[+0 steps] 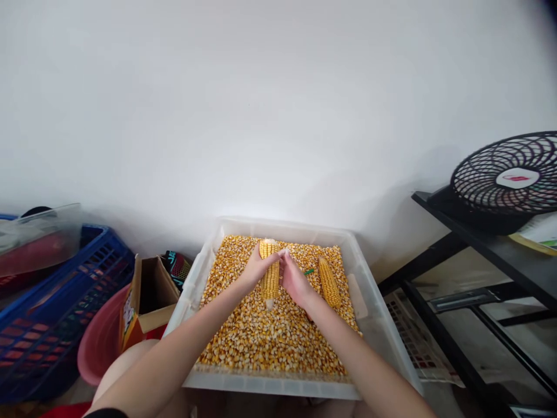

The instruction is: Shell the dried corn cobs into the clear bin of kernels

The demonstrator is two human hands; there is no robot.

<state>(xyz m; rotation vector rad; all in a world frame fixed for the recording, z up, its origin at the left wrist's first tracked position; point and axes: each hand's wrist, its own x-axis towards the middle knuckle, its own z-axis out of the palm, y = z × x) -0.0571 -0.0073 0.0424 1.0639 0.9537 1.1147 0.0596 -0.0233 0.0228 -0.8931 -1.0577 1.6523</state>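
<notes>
In the head view, we had a corn cob (270,283) gripped in our left hand (256,269), the thumb laid across its front. The cob was above the middle of a bed of loose kernels (261,342), with one end away from us and a pale tip showing at each end; its visible rows were full of yellow grains. Our right hand (296,283) was just beside the cob's right side, its fingertips near the left thumb; we could not tell whether it was gripping anything. A small green piece (308,271) showed just past the right hand, the rest of it hidden from us. Farther right, a second cob (329,284) lay on the kernels, near the side of the translucent tub (270,387) that held them all. To the left of the tub we had an open cardboard box (157,320), a pink basin (98,342) and a blue basket (91,278). To the right, a black fan (483,174) was on a black rack (455,217), and behind everything we faced a pale wall (261,116)
</notes>
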